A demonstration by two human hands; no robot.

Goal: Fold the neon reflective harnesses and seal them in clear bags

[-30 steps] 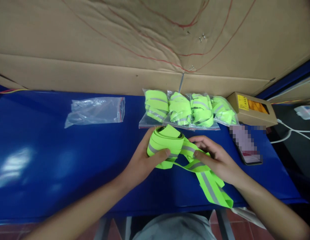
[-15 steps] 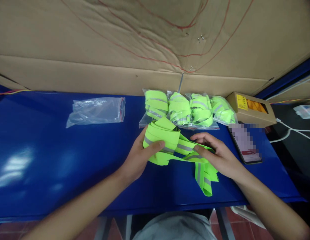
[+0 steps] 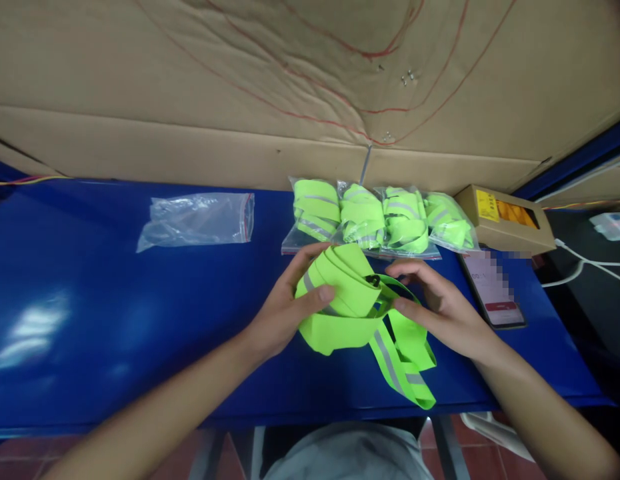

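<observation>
A neon-yellow reflective strap (image 3: 345, 283) with a grey stripe is partly wound into a flat bundle above the blue table. My left hand (image 3: 295, 300) grips the wound part, thumb on the near face and fingers behind. My right hand (image 3: 435, 307) is closed around the looser bands at the bundle's right side, thumb and fingers curled about them. Loose loops of the strap hang below my right hand. A small black buckle or clip (image 3: 373, 280) shows at the bundle's upper right edge.
Several clear zip bags (image 3: 360, 217) of similar straps stand in a row behind my hands. An unfilled clear zip bag (image 3: 200, 220) lies left on the blue table (image 3: 115, 320). At right are a cardboard box (image 3: 510, 220), a phone (image 3: 493, 290) and white cables (image 3: 585, 257).
The wound bundle has tilted and turned in my left hand, bringing the black piece into view. The stretch of strap between my hands has slackened, and its loose loops hang slightly lower.
</observation>
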